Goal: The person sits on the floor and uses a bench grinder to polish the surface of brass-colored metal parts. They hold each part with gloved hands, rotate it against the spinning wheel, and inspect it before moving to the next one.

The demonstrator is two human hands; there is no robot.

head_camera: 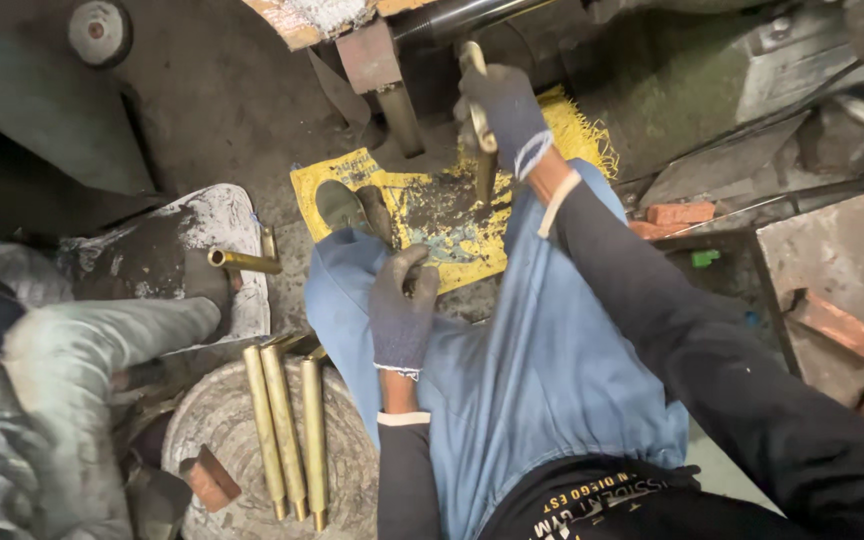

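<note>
The blue trouser legs [542, 370] fill the near ground, knees drawn up, with the dark sleeves running out over them. The left hand [402, 305], gloved in grey knit, rests on the left knee, fingers curled shut around something small and dark that cannot be made out. Beyond it the right hand [502, 115], also gloved, is closed tight around a brass rod [480, 130] held nearly upright, its lower end down on the soiled yellow sack [402, 195] spread on the floor.

Room around that grip is narrow: just above it sit a rusty metal block [372, 55] and a dark steel shaft [462, 15], and the right knee crowds it from below. To the right of the grip the floor is cluttered with red bricks [682, 213] and a grey slab [842, 255].

Well left of the left hand, three brass rods [287, 435] lie side by side on a round stone [232, 420], and another short brass rod [242, 262] rests on a grey mound [167, 250]. Another person's grey-trousered leg [72, 350] closes off that side.
</note>
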